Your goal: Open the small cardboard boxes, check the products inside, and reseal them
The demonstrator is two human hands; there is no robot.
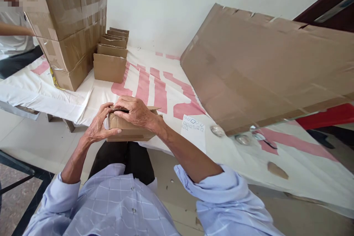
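In the head view, the left hand (100,125) is clamping the left end of the carton (129,134) at the table (66,102)'s near edge while the right hand (135,110), its grip unclear, is apparently closing the top flaps (153,108), likely needing steady pressure next.

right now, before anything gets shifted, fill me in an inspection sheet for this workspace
Surface: table covered by a white cloth with red markings.
Work items: small cardboard box at the table's near edge; row of small open boxes beside stacked taped cartons.
Clutter: marked paper sheet; clear round object, identity unclear; large cardboard piece at right.
Hands: left hand grips the box's left end; right hand on its top, grip unclear.
Cables: nothing seen for certain.
Surroundings: pale wall; another person's arm at far left.
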